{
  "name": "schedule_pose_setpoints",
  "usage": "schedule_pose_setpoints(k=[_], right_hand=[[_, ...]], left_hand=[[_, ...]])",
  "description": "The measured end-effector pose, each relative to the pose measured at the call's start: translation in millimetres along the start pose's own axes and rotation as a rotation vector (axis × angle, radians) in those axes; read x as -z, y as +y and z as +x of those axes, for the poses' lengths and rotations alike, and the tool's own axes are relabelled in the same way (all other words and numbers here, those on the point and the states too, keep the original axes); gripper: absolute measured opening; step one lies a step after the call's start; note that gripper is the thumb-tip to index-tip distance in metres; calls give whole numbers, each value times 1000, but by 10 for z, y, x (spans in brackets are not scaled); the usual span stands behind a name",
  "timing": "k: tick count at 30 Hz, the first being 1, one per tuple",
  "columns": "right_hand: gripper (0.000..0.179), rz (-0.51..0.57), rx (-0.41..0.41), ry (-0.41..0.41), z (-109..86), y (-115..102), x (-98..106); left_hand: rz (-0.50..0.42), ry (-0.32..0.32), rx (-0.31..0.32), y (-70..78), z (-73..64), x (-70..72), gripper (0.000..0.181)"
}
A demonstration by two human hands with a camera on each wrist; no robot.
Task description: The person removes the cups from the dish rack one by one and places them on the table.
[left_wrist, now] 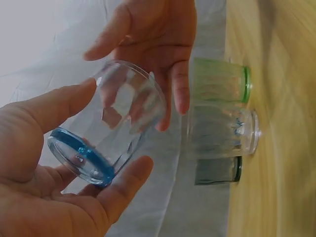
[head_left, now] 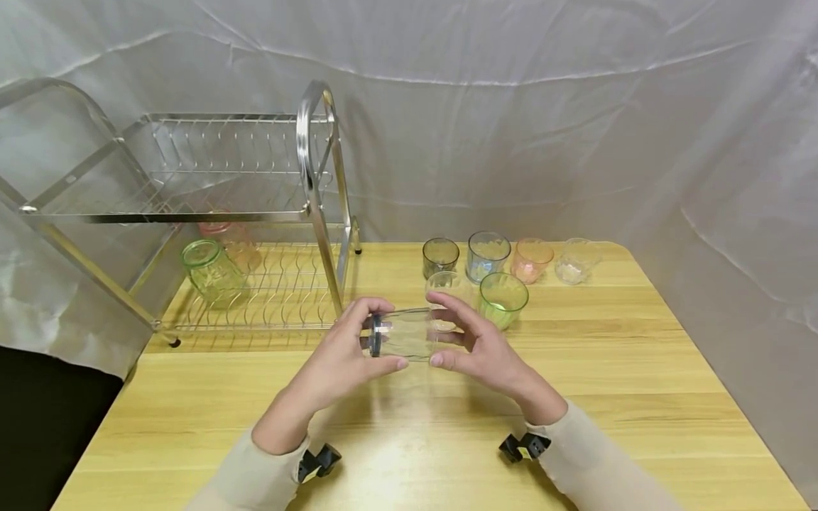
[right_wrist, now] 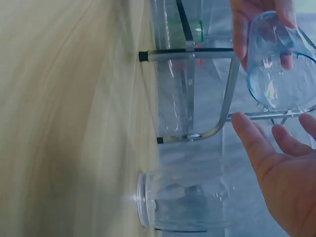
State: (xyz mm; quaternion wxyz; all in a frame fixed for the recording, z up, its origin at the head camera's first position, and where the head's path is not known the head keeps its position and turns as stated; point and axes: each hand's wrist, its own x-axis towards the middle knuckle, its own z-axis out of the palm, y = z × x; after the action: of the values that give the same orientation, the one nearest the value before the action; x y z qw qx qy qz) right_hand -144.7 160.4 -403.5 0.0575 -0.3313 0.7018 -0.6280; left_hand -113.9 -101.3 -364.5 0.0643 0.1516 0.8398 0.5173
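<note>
A clear drinking glass with a blue-tinted base lies sideways in the air over the table. My left hand grips it at the base end, thumb on the near side and fingers on the far side. Its mouth points toward my right hand, whose fingers are spread and loosely bent around the rim end. The right wrist view shows a gap between the right fingertips and the glass. Just behind the hands, a clear glass and a green glass stand upright on the table.
Dark grey, blue, orange and clear glasses stand along the back edge. A two-tier metal dish rack stands at the left. Its lower tier holds tilted green and pink glasses.
</note>
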Motion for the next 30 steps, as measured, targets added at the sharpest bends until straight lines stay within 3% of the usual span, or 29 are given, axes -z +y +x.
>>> schedule_pose_setpoints(k=[4, 9, 16, 22, 30], right_hand=[[86, 95, -29, -18, -5, -4, -41], [77, 149, -52, -18, -10, 16, -70], [68, 131, -74, -17, -16, 38, -75], [67, 120, -75, -24, -15, 46, -56], [68, 15, -70, -2, -46, 25, 63]], left_hand=[[-47, -4, 19, -24, 24, -50, 73], [-104, -21, 50, -68, 49, -96, 72], [-112, -28, 56, -111, 64, -134, 72], [-51, -14, 52, -112, 56, -143, 69], [-31, -24, 137, -88, 12, -18, 62]])
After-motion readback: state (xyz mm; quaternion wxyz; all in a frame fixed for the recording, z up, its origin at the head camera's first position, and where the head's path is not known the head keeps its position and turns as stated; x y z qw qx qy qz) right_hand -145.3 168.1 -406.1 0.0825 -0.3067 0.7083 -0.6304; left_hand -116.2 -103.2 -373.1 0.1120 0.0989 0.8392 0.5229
